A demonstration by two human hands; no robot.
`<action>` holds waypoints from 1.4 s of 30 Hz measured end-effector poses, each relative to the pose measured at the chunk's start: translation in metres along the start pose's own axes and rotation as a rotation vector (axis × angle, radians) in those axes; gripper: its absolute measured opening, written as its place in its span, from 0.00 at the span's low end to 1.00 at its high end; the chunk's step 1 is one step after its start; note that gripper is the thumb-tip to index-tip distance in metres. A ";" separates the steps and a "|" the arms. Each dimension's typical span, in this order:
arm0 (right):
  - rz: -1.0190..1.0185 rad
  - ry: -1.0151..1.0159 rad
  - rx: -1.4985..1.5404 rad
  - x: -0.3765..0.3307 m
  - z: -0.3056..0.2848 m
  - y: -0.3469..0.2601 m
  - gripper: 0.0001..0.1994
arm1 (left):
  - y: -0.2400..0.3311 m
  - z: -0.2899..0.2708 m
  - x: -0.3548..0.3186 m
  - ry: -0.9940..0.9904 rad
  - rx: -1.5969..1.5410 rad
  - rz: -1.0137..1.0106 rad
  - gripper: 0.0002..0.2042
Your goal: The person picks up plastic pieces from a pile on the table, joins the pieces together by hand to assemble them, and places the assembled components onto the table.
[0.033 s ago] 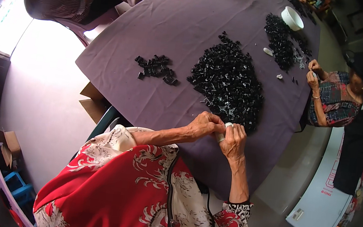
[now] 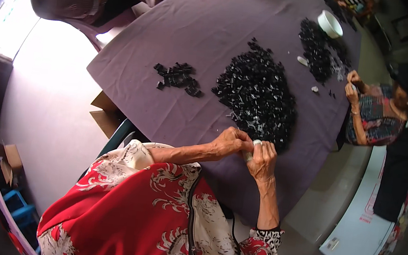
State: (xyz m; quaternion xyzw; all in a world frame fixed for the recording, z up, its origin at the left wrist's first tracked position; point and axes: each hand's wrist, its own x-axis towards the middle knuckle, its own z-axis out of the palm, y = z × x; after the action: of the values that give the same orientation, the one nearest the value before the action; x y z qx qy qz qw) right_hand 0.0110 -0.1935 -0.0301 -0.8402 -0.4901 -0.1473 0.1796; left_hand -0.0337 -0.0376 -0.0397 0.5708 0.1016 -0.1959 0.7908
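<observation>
a person in a red and cream patterned top [image 2: 117, 208] works at a mauve tablecloth [image 2: 159, 35]. the left hand [image 2: 230, 143] and right hand [image 2: 263, 163] meet with curled, pinching fingers; i cannot tell whether they grip anything, since the fingers hide it. just beyond them lies a large heap of small black pieces [image 2: 257, 90], with a smaller black cluster [image 2: 179, 77] to its left. farther right are a white bowl [image 2: 330, 24] and a co-worker [image 2: 375, 120], hands raised together.
</observation>
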 end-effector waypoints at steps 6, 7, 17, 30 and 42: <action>0.104 -0.039 0.109 0.003 -0.007 -0.002 0.12 | -0.003 -0.007 0.002 0.104 0.356 0.329 0.08; 0.147 -0.079 0.159 0.004 -0.009 -0.002 0.14 | 0.000 -0.015 0.002 0.181 0.650 0.591 0.08; 0.351 0.044 0.194 -0.015 -0.006 0.007 0.09 | 0.011 -0.149 -0.002 0.493 1.369 1.075 0.09; 0.355 0.032 0.214 -0.007 0.009 0.001 0.03 | 0.028 -0.206 -0.018 0.703 1.502 0.923 0.12; 0.426 -0.178 0.141 0.030 0.032 -0.012 0.03 | -0.009 -0.078 0.017 0.387 1.259 0.952 0.06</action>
State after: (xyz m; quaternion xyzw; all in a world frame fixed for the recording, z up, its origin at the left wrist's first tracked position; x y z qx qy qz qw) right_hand 0.0173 -0.1508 -0.0437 -0.9196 -0.3245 0.0030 0.2212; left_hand -0.0176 0.0301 -0.0797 0.9144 -0.1465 0.2433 0.2884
